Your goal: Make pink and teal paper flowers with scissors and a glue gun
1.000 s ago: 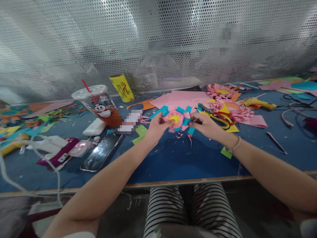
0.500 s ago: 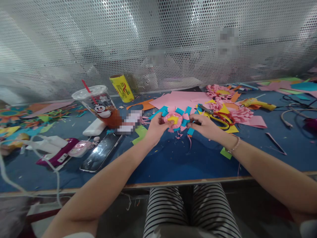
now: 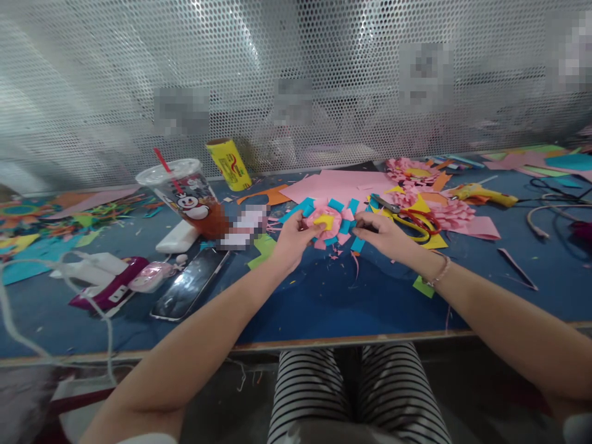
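Note:
A paper flower (image 3: 337,217) with pink rings, a yellow centre and blue strips round its edge is held above the blue table. My left hand (image 3: 296,239) grips its left side, thumb on the front near the yellow piece. At the right edge, my right hand (image 3: 380,233) has thumb and forefinger pinched together on a petal strip; the exact spot is partly hidden by the fingers. Just behind my right hand lie scissors (image 3: 428,221) with red and yellow handles. Small pink scraps (image 3: 337,253) lie below the flower.
To the left stand a drink cup (image 3: 197,203) with a red straw and a yellow tube (image 3: 230,165), near a phone (image 3: 189,285) and a purple power strip (image 3: 113,283). Pink paper (image 3: 342,182), finished pink flowers (image 3: 446,209) and a yellow glue gun (image 3: 490,195) lie behind and right.
My right hand has shifted slightly right along the flower's edge. My left hand keeps its grip, with more of the yellow centre showing.

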Demonstrator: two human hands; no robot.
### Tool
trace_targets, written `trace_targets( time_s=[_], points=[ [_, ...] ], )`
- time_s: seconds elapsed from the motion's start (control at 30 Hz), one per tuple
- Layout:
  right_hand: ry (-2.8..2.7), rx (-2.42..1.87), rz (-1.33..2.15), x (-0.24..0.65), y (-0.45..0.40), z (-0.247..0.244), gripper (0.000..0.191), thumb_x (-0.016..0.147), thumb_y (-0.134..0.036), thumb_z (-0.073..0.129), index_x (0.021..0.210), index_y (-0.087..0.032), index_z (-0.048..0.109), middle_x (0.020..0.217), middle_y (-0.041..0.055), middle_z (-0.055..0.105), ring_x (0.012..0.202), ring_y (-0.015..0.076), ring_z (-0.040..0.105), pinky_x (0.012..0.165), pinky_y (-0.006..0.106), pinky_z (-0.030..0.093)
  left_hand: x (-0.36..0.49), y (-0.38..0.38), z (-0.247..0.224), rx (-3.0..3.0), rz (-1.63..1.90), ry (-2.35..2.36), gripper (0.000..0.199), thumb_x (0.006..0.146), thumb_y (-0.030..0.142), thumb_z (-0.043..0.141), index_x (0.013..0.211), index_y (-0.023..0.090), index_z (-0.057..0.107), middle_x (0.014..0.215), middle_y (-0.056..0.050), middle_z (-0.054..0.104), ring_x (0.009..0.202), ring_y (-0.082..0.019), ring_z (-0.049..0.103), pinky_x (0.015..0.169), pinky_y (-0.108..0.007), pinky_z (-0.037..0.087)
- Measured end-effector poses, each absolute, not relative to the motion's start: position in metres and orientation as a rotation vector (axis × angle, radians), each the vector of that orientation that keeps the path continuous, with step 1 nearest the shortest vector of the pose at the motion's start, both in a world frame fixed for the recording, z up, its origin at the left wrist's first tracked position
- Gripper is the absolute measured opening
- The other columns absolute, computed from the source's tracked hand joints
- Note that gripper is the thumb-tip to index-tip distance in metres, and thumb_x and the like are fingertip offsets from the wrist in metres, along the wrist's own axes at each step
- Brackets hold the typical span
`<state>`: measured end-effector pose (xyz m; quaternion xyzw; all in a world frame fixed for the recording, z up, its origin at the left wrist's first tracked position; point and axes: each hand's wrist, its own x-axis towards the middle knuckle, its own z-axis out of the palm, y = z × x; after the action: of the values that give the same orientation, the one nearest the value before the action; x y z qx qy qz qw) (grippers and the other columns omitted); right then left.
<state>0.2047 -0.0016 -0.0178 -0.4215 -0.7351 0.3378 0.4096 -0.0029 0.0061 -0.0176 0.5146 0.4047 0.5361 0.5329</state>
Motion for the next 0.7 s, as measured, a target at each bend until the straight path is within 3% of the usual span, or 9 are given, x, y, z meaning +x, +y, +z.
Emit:
trace_targets(
  time_s=[0.1,0.33,0.53,0.7],
  points=[
    [-1.686,-0.943,1.048,0.210,0.003,-0.018,0.026,0.078,-0.035,0.044,0.095,-0.020,0.057,0.076,0.0006,0.047,0.060,0.0127,0.037,0.052,0.027,0.026,-0.003,0.006,-0.016,1.184,1.269,0.932,0.036,0.058,0.021,0.078,0.088,0.017,0.057,0.073,0.000,0.059,0.063,-0.012,0.059,0.051,-0.022,0.048],
    [-1.436,-0.893,1.119,0.210,0.011,-0.020,0.029,0.061,-0.018,0.039,0.084,-0.020,0.056,0.078,0.0006,0.047,0.058,0.0111,0.037,0.053,0.026,0.030,-0.003,0.004,-0.013,1.133,1.252,0.905,0.037,0.058,0.022,0.079,0.088,0.016,0.058,0.075,0.000,0.059,0.063,-0.012,0.059,0.048,-0.021,0.047],
    [-1.408,-0.957,0.912,0.211,0.015,-0.027,0.022,0.071,-0.025,0.056,0.093,-0.022,0.056,0.086,0.0002,0.050,0.075,0.0126,0.046,0.062,0.025,0.039,-0.003,0.005,-0.013,1.168,1.231,0.928,0.040,0.057,0.021,0.079,0.091,0.017,0.058,0.075,0.000,0.059,0.065,-0.013,0.060,0.051,-0.023,0.048],
    [-1.419,-0.918,0.791,0.212,0.012,-0.024,0.018,0.072,-0.031,0.065,0.084,-0.021,0.056,0.086,0.0009,0.055,0.078,0.0131,0.051,0.066,0.026,0.043,-0.004,0.006,-0.017,1.281,1.196,0.956,0.037,0.057,0.022,0.078,0.087,0.018,0.058,0.071,0.001,0.057,0.063,-0.012,0.058,0.051,-0.023,0.047]
  ],
)
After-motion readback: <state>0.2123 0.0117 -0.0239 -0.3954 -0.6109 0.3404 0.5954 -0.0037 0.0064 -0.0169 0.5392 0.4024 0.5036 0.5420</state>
